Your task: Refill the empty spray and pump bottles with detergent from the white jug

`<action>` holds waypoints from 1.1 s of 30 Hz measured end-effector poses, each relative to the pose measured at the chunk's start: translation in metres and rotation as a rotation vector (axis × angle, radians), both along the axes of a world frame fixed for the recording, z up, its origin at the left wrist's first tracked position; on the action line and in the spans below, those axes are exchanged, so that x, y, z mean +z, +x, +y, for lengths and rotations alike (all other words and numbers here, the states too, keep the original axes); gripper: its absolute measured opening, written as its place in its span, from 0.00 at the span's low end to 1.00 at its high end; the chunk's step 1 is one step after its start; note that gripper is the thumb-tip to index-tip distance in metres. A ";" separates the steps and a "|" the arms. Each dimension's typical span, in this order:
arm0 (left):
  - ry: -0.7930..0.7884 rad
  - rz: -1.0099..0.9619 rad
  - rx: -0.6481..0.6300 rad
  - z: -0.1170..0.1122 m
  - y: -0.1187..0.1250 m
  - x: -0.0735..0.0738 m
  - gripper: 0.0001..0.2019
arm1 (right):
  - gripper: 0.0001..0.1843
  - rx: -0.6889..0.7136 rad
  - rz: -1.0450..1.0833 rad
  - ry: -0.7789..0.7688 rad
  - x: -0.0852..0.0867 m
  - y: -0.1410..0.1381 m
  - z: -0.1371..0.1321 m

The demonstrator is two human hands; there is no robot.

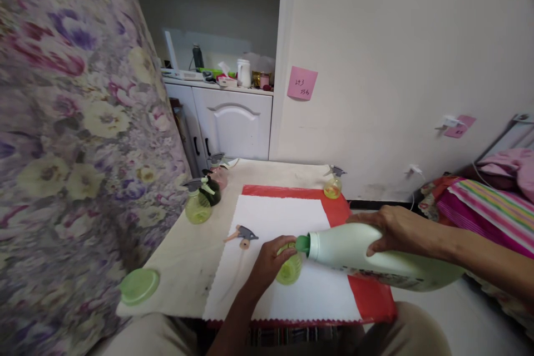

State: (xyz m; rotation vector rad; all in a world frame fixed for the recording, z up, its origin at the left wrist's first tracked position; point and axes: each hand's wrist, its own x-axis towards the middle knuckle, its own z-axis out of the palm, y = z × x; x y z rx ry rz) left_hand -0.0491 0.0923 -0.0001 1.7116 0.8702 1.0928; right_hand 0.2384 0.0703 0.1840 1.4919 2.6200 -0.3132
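My right hand [394, 231] grips a large pale green detergent bottle [346, 247] by its handle. The bottle lies tipped almost level, its green spout at the mouth of a small yellow-green spray bottle [289, 271]. My left hand [269, 261] is closed around the neck of that small bottle, which stands without its top on a white sheet [321, 295]. To the left of this hand lies a grey and orange trigger spray head [244, 235], its thin tube trailing toward me. Whether liquid is flowing cannot be made out.
Several spray bottles stand on the table, a yellow-green one [197, 206] at the left edge and one with yellow liquid [332, 186] at the far right corner. A green round lid [139, 286] lies front left. A floral curtain [83, 122] hangs close on the left; a bed is at right.
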 end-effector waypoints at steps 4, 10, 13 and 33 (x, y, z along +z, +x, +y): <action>0.001 -0.002 0.004 -0.001 0.000 0.000 0.11 | 0.28 0.002 -0.005 0.006 -0.002 0.001 0.001; 0.003 -0.006 0.007 0.000 0.000 -0.001 0.10 | 0.28 0.011 -0.014 0.015 -0.001 0.001 0.001; 0.002 -0.008 0.006 0.001 0.000 -0.002 0.11 | 0.27 0.003 -0.002 0.002 0.002 -0.001 0.000; -0.004 -0.030 0.019 0.001 0.000 -0.005 0.12 | 0.27 -0.005 0.002 0.009 0.004 -0.004 -0.002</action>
